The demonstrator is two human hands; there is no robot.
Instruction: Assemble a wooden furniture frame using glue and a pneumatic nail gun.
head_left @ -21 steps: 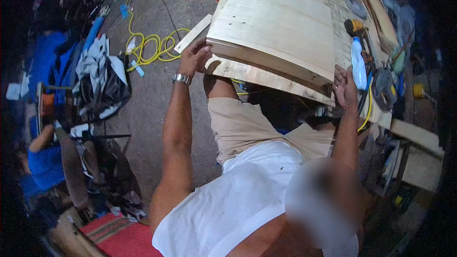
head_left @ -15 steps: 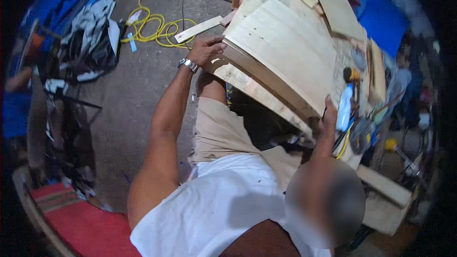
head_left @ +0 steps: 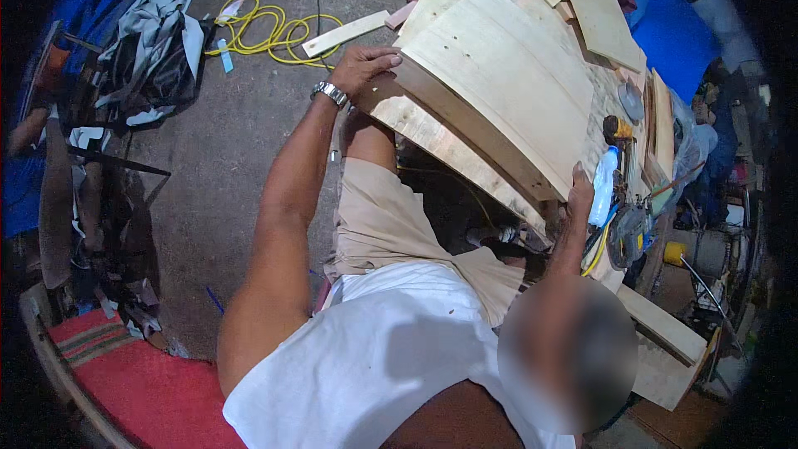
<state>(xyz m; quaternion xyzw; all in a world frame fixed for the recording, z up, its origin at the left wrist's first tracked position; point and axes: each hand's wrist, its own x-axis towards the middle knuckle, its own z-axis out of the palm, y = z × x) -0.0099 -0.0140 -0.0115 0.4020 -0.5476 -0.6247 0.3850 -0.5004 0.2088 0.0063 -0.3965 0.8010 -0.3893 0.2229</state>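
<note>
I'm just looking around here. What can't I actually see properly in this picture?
All in the head view:
Pale wooden piece: its top hides whether it is hollow.
Right hand: most fingers hidden by the hand itself or that piece; its grip is unclear.
Right forearm: its part toward the elbow is lost in a round blur.
Red cloth: cut off by the bottom edge.

A dull grey-brown floor (head_left: 216, 216), scuffed and marked, spreads across the left half. At lower left lies a red covering (head_left: 150, 391) with a dark striped band, edged by wood. Blue sheeting (head_left: 677, 25) hangs or lies at upper right; pale light leaves deep shadow under the worktop (head_left: 605, 87).
</note>
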